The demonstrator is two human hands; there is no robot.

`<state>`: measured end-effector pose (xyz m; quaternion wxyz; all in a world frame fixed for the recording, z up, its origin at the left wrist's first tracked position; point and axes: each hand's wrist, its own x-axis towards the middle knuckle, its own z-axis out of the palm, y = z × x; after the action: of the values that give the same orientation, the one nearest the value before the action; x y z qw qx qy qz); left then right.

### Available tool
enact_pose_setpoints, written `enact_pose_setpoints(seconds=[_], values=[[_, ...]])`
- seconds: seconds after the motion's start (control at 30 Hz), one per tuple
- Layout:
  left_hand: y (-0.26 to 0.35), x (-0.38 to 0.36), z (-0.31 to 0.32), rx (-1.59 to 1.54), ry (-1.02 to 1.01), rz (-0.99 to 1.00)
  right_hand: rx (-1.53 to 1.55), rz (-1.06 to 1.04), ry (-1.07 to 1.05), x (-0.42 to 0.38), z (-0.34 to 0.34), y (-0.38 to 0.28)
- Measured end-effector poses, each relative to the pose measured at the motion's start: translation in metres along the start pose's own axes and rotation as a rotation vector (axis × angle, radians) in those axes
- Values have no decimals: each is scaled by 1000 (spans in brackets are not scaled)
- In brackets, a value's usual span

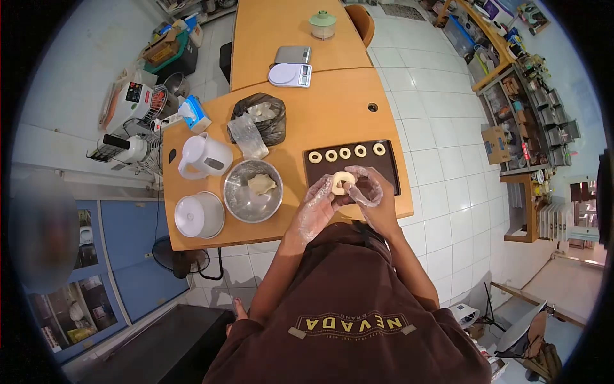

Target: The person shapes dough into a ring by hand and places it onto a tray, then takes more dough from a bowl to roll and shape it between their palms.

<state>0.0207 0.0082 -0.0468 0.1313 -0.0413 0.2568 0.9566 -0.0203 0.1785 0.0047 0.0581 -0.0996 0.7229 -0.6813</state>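
Between my two flour-dusted hands is a pale ring of dough (pixel 343 182), held up over the front of a dark baking tray (pixel 388 181). My left hand (pixel 314 203) grips the ring's left side, while my right hand (pixel 373 194) curls around its right side with fingers near the hole. Along the tray's far edge lies a row of several smaller-looking dough rings (pixel 345 153). Left of my hands, a metal mixing bowl (pixel 236 203) has a lump of dough (pixel 261 184) in it.
A white pitcher (pixel 208 155) and a white lidded tub (pixel 199 216) stand left of the bowl. Behind it sits a black plastic bag (pixel 272 131). Farther back are kitchen scales (pixel 290 75) and a green-lidded container (pixel 323 25) on the wooden table (pixel 332 96).
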Motion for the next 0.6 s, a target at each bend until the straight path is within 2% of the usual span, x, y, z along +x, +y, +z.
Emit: enact_pose_setpoints(seconds=[0.17,0.27,0.37,0.47,0.6], values=[[6,-3,3,78,45,-21,-157,-75,-5,1,1,-2],[10,-1,9,398,102,23,-161,-85,-39,1,3,-3],[10,-1,2,547,124,24,-148,-81,-78,1,1,-2],[13,-2,9,506,129,59,-253,-154,-122,3,-5,-11],[13,-3,18,334,207,-20,-306,-185,-157,4,-10,-13]])
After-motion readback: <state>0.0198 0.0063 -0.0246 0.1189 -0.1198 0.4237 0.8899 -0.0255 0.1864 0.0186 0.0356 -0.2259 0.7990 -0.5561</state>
